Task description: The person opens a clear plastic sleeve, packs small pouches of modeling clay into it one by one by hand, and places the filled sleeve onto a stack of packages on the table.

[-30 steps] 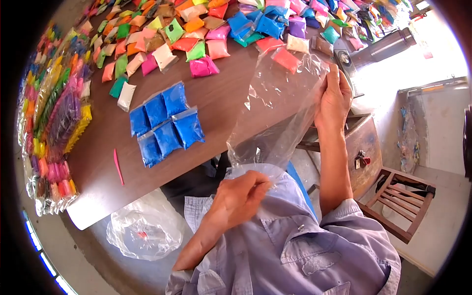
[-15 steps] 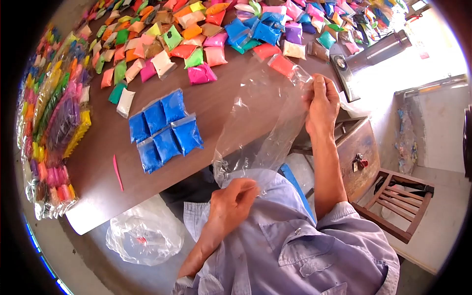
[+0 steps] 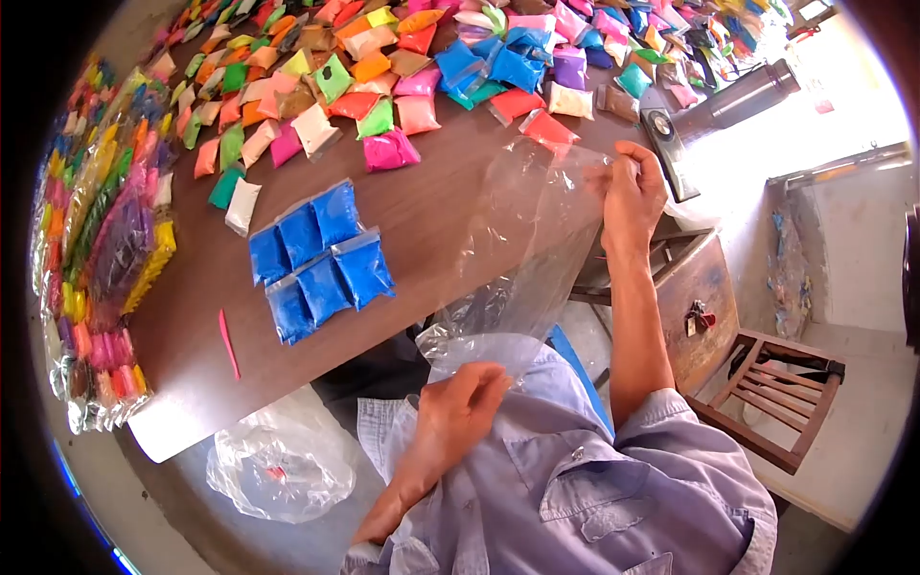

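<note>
A long clear plastic bag (image 3: 517,240) stretches between my hands, over the table edge and my lap. My right hand (image 3: 632,196) is closed on its upper right corner. Low in front of my shirt, my left hand (image 3: 460,402) is closed with curled fingers at the bag's lower end; the fingertips are partly hidden. On the table to the left lie several blue packets (image 3: 324,285) in two rows. A red packet (image 3: 549,129) lies at the bag's far end, partly seen through the film.
Many small coloured packets (image 3: 374,67) cover the back of the brown table (image 3: 402,211). Filled clear bags (image 3: 120,230) are stacked at the left, near a pink stick (image 3: 229,343). A dark flask (image 3: 738,96) lies at the back right. A crumpled bag (image 3: 283,460) and wooden stool (image 3: 704,287) flank me.
The bag's upper part has spread wider and flatter. My left hand has shifted slightly down and right, while my right hand stays nearly in place at the corner.
</note>
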Motion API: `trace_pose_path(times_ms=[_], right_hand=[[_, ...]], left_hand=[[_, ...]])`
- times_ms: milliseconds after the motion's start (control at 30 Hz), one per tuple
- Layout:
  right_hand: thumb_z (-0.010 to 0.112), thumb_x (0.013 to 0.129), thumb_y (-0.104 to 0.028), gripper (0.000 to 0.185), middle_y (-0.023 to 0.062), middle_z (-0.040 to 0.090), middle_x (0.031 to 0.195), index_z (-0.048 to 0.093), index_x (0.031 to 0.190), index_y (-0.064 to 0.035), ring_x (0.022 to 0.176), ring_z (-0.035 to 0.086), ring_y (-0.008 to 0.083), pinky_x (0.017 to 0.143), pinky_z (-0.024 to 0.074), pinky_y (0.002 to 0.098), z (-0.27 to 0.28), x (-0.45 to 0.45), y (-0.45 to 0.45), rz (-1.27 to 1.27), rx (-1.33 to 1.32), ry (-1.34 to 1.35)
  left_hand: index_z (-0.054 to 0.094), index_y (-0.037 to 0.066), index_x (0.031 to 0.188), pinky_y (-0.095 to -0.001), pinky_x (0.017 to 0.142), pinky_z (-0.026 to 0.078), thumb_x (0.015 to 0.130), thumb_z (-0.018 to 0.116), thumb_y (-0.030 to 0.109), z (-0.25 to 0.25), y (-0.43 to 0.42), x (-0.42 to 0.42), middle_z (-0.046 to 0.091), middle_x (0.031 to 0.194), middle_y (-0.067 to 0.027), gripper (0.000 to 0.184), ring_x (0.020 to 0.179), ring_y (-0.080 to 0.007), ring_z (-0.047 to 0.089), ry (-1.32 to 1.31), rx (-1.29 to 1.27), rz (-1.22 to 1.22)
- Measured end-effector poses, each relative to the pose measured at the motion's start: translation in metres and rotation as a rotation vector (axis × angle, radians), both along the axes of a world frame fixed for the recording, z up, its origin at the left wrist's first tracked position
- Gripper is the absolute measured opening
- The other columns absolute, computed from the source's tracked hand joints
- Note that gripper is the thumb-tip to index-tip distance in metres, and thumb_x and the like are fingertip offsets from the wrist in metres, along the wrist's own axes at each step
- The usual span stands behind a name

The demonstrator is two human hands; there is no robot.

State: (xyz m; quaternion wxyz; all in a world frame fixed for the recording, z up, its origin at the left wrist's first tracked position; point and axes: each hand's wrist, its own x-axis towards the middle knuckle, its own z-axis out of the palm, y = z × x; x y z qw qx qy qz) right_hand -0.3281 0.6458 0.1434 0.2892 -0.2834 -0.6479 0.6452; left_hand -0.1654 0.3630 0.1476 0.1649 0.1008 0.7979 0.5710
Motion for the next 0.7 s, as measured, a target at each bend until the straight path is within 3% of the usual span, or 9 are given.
trace_pose_path(times_ms=[133, 233, 400, 467, 500, 533, 567, 700], right_hand=[[0.058, 0.112, -0.020, 0.020, 0.0100, 0.077, 0.089, 0.065, 0.122, -0.0047, 0.065, 0.068, 0.0118, 0.054, 0.0462, 0.0263, -0.001, 0.008, -0.014, 0.031, -0.031, 0.003], [0.059, 0.114, -0.041, 0.040, 0.0114, 0.078, 0.103, 0.066, 0.128, -0.0044, 0.075, 0.072, 0.0140, 0.062, 0.0552, 0.0293, 0.005, 0.033, -0.025, 0.247, -0.401, -0.010], [0.054, 0.116, -0.040, 0.040, 0.0112, 0.078, 0.102, 0.066, 0.128, -0.0039, 0.078, 0.074, 0.0167, 0.070, 0.0600, 0.0306, 0.007, 0.086, -0.058, 0.462, -0.506, -0.084], [0.053, 0.117, -0.038, 0.038, 0.0111, 0.079, 0.100, 0.066, 0.129, -0.0048, 0.078, 0.075, 0.0187, 0.072, 0.0617, 0.0308, 0.004, 0.093, -0.063, 0.518, -0.488, -0.055], [0.052, 0.117, -0.038, 0.037, 0.0096, 0.077, 0.097, 0.067, 0.126, -0.0045, 0.077, 0.073, 0.0179, 0.071, 0.0606, 0.0306, -0.001, 0.094, -0.064, 0.516, -0.407, -0.034], [0.051, 0.118, -0.037, 0.037, 0.0082, 0.076, 0.093, 0.068, 0.124, -0.0043, 0.076, 0.072, 0.0171, 0.070, 0.0595, 0.0304, -0.007, 0.095, -0.065, 0.512, -0.327, -0.010], [0.052, 0.118, -0.036, 0.035, 0.0015, 0.071, 0.085, 0.071, 0.116, -0.0072, 0.067, 0.064, 0.0096, 0.060, 0.0516, 0.0254, -0.013, 0.090, -0.065, 0.450, -0.248, -0.009], [0.052, 0.117, -0.043, 0.039, 0.0003, 0.073, 0.086, 0.069, 0.110, -0.0087, 0.061, 0.062, 0.0073, 0.052, 0.0420, 0.0227, -0.018, 0.078, -0.050, 0.326, -0.227, -0.137]], left_hand=[[0.072, 0.002, 0.111, -0.0291, 0.069, 0.060, 0.099, 0.079, 0.005, 0.001, 0.002, -0.003, 0.080, 0.085, -0.0135, 0.014, 0.074, -0.0166, 0.078, 0.070, -0.020, 0.024], [0.072, 0.002, 0.112, -0.0298, 0.069, 0.060, 0.099, 0.079, 0.005, 0.003, 0.008, -0.011, 0.079, 0.087, -0.0142, 0.016, 0.076, -0.0182, 0.078, 0.110, -0.009, 0.043], [0.073, 0.003, 0.115, -0.0321, 0.069, 0.061, 0.097, 0.080, 0.004, 0.006, 0.035, -0.029, 0.080, 0.093, -0.0138, 0.019, 0.079, -0.0235, 0.079, 0.330, 0.032, 0.065], [0.073, 0.004, 0.120, -0.0341, 0.070, 0.063, 0.095, 0.080, 0.003, 0.012, 0.038, -0.033, 0.079, 0.106, -0.0162, 0.026, 0.081, -0.0260, 0.079, 0.286, -0.050, 0.007], [0.073, 0.004, 0.120, -0.0341, 0.070, 0.063, 0.095, 0.080, 0.003, 0.011, 0.040, -0.034, 0.079, 0.106, -0.0162, 0.026, 0.081, -0.0260, 0.079, 0.285, -0.053, 0.006], [0.073, 0.004, 0.122, -0.0342, 0.069, 0.063, 0.095, 0.080, 0.002, 0.009, 0.041, -0.035, 0.077, 0.117, -0.0172, 0.029, 0.081, -0.0257, 0.078, 0.280, 0.020, 0.026], [0.073, 0.004, 0.125, -0.0343, 0.069, 0.064, 0.094, 0.080, 0.001, 0.008, 0.041, -0.036, 0.075, 0.127, -0.0182, 0.032, 0.082, -0.0254, 0.078, 0.273, 0.095, 0.046], [0.073, 0.004, 0.127, -0.0332, 0.069, 0.064, 0.092, 0.080, 0.000, 0.005, 0.026, -0.039, 0.066, 0.144, -0.0177, 0.036, 0.083, -0.0233, 0.077, 0.461, -0.041, 0.005]])
